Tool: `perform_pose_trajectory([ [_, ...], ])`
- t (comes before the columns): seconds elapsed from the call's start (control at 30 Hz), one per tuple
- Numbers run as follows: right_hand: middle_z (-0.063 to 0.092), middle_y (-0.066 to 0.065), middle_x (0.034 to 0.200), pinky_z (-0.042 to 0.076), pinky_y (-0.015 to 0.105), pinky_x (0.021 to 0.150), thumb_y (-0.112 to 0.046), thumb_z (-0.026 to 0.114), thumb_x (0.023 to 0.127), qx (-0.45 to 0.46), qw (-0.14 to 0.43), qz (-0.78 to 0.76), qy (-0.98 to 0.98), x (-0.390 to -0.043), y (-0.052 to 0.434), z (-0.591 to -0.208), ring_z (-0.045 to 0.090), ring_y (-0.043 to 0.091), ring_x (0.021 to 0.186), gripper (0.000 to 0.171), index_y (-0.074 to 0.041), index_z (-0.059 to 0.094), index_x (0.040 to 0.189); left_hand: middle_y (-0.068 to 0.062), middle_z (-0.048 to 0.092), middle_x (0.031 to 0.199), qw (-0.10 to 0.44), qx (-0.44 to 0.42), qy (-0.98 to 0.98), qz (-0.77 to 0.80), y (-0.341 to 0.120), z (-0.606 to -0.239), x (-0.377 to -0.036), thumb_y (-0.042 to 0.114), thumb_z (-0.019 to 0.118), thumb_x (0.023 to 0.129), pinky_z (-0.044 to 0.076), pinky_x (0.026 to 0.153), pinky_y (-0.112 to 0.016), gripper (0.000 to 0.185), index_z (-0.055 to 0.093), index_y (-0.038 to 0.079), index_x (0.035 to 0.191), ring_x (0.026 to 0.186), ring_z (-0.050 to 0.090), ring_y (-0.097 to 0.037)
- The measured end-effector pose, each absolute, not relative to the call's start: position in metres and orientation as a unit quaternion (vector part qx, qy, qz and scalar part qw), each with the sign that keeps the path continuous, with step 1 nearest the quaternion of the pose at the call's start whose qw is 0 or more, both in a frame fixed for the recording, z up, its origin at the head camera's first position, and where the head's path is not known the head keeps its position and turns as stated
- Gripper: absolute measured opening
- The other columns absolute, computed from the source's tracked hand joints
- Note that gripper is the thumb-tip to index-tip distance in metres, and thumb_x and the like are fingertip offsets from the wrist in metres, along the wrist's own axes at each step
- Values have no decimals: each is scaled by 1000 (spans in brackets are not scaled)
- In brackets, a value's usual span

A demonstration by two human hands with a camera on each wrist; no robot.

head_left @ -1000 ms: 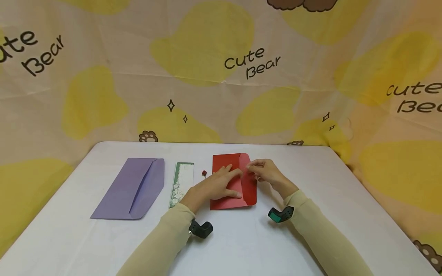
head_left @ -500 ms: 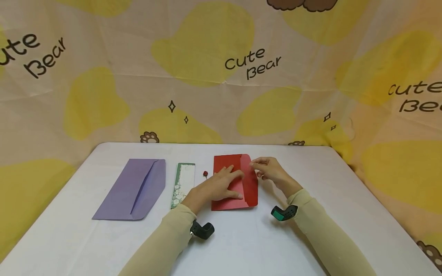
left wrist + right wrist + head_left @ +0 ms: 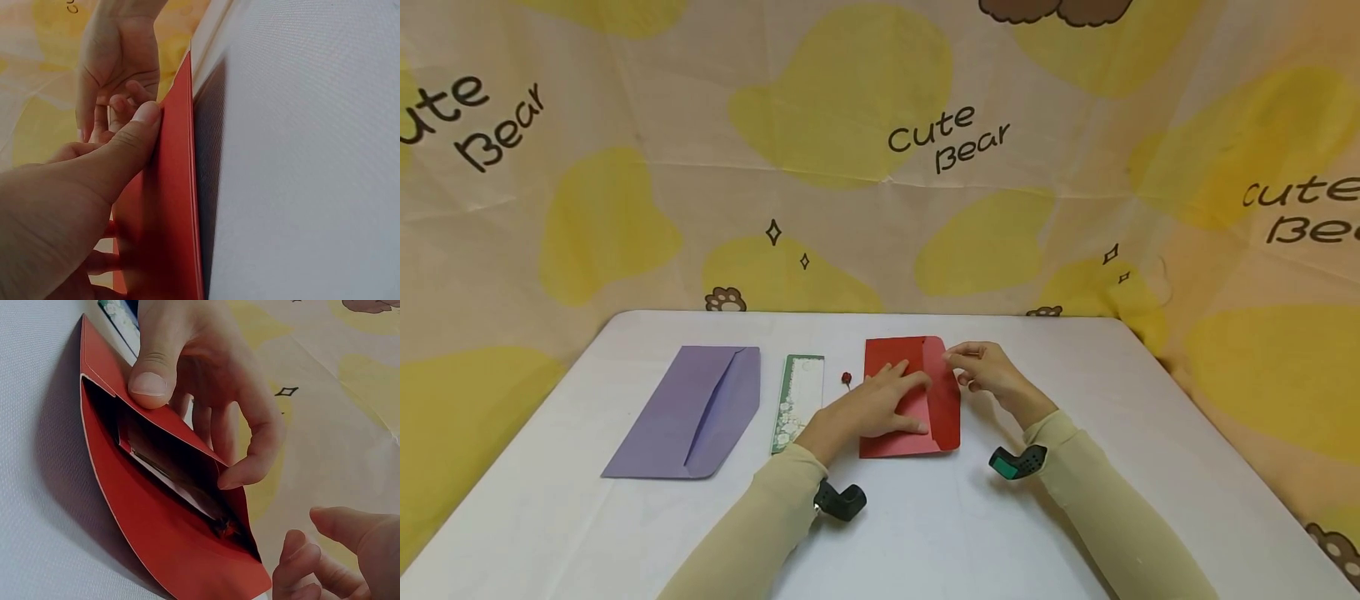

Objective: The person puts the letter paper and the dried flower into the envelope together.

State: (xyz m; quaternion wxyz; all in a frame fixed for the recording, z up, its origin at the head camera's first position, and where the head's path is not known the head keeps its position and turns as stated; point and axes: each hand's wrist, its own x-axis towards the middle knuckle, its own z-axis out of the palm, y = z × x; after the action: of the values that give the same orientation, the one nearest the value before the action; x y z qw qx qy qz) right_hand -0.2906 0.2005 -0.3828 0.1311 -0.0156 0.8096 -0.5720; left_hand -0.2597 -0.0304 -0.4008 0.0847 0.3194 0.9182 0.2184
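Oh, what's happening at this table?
A person is handling a red envelope with bare hands. The left hand rests across it, while the right hand is beside its flap, holding nothing visible. The envelope stands open, with something flat and pale inside. Farther left on the white table lie a small red flower, a green-edged card and a purple envelope.

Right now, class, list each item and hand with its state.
Red envelope: flap open, mouth gaping, something inside.
Purple envelope: flap open, on the table.
Green-edged card: flat on the table.
Red flower: lying on the table.
Left hand: resting on the red envelope.
Right hand: near its flap, fingers bent.
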Motion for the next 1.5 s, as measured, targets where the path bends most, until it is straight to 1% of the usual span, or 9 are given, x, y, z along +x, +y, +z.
perform_pose_trajectory([
  [0.17,61,-3,86,41,20,57,-19,61,100,-19,135,-573,808,-291,201,-384,52,6,60,37,8,61,125,-19,30,165,88,320,917,222,-31,-401,-258,52,72,89,26,122,-63,64,47,29,144,154,24,-44],
  [0.47,65,4,96,41,19,57,-22,59,101,-15,133,-571,810,-290,201,-383,53,6,61,38,6,62,125,-19,29,165,86,315,920,218,-31,-401,-258,54,71,89,30,118,-67,64,47,31,143,154,24,-43],
  [0.67,65,2,93,42,19,57,-25,61,101,-20,133,-571,810,-292,202,-384,53,5,61,39,7,62,124,-19,30,165,85,316,920,216,-30,-401,-258,54,71,89,29,118,-67,63,48,31,143,154,24,-44],
  [0.87,66,4,95,42,19,57,-25,61,101,-18,130,-571,810,-292,202,-384,54,6,60,40,8,61,124,-20,31,164,80,326,919,207,-30,-401,-259,53,71,89,27,121,-64,63,49,29,143,154,25,-45],
  [1.13,66,6,96,42,19,56,-26,61,101,-18,132,-572,810,-292,202,-383,53,6,60,41,8,61,125,-21,32,163,77,331,918,204,-30,-402,-260,53,71,89,27,122,-63,64,50,28,143,154,25,-44],
  [1.37,65,4,94,42,20,56,-26,61,102,-25,134,-571,810,-292,203,-382,53,6,60,41,7,61,125,-22,29,164,83,324,921,201,-29,-403,-259,54,71,89,28,119,-67,63,50,29,143,154,23,-46],
  [1.5,65,3,93,42,20,56,-26,61,102,-26,134,-574,807,-292,204,-382,52,6,60,39,7,61,124,-22,28,165,86,321,922,198,-28,-403,-259,54,70,90,27,119,-69,63,50,28,143,154,21,-47],
])
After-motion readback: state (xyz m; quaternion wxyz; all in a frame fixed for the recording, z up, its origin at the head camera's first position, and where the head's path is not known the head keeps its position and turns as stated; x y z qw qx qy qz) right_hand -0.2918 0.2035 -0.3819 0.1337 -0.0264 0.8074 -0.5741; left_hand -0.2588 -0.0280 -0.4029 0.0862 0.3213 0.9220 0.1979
